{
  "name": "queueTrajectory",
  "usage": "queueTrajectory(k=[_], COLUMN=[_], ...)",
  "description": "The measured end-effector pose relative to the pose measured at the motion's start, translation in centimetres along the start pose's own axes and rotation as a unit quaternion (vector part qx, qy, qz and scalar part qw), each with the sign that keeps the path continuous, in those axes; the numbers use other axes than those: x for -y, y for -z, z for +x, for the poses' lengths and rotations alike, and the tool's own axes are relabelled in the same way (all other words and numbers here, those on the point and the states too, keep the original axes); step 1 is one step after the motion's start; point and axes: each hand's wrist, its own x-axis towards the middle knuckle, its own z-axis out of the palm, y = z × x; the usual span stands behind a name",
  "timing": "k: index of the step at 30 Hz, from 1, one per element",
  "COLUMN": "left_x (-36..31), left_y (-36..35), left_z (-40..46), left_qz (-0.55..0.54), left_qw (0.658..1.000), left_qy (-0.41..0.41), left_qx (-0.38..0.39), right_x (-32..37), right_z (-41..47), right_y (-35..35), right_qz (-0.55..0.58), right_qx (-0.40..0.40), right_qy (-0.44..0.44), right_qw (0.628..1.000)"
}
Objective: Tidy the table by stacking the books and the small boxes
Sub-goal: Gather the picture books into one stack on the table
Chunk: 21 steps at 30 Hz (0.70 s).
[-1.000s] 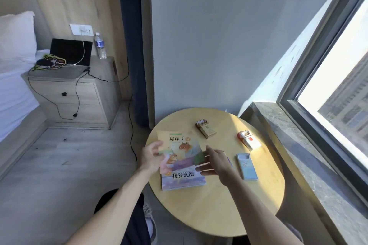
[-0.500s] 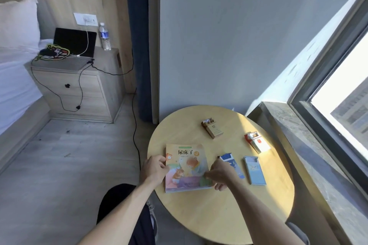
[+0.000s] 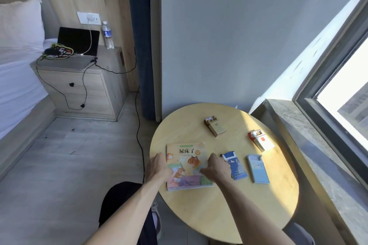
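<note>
Both hands rest on the book stack (image 3: 186, 165) near the front-left edge of the round table (image 3: 229, 214). The left hand (image 3: 158, 168) presses its left edge with curled fingers; the right hand (image 3: 216, 169) lies loosely bent on its right side, gripping nothing that I can see. The dark blue box (image 3: 236, 167) is just beside this hand, so a careless sweep could knock it away. Four small boxes lie separately: dark blue, light blue (image 3: 257, 169), red-white (image 3: 260, 141), gold (image 3: 216, 126). How many books are in the stack, I cannot tell.

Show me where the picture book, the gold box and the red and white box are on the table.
picture book (image 3: 188, 152): head view, on the title area of its top cover.
gold box (image 3: 218, 127): head view, on its flat front face.
red and white box (image 3: 263, 142): head view, on its white front face.
</note>
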Motion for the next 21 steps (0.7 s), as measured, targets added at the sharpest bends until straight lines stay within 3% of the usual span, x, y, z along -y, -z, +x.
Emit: queueTrajectory(k=[3, 6, 8, 15, 18, 21], left_x=[0.2, 0.3, 0.4, 2.2, 1.8, 0.6], left_y=[0.1, 0.3, 0.6, 1.4, 2.5, 3.9], left_z=[1.0, 1.4, 1.2, -0.3, -0.7, -1.0], left_qz=[-0.076, -0.222, -0.264, -0.349, -0.353, -0.343], left_qw=[0.996, 0.971, 0.959, 0.932, 0.929, 0.926], left_qy=[0.033, 0.074, 0.078, -0.029, -0.104, -0.147], left_qx=[0.02, 0.046, 0.064, 0.097, 0.047, -0.054], right_x=[-0.4, -0.9, -1.2, -3.2, -3.3, -2.7], right_z=[-0.2, -0.4, -0.5, -0.6, -1.0, -1.9], right_y=[-0.1, -0.3, -0.3, -0.4, 1.1, 3.0], right_qz=[0.014, 0.05, 0.075, 0.181, 0.223, 0.25], right_qx=[-0.003, 0.0, 0.004, -0.005, -0.059, -0.152], right_qy=[0.005, -0.007, -0.013, 0.018, 0.082, 0.148], right_qw=[1.0, 0.999, 0.997, 0.983, 0.97, 0.945])
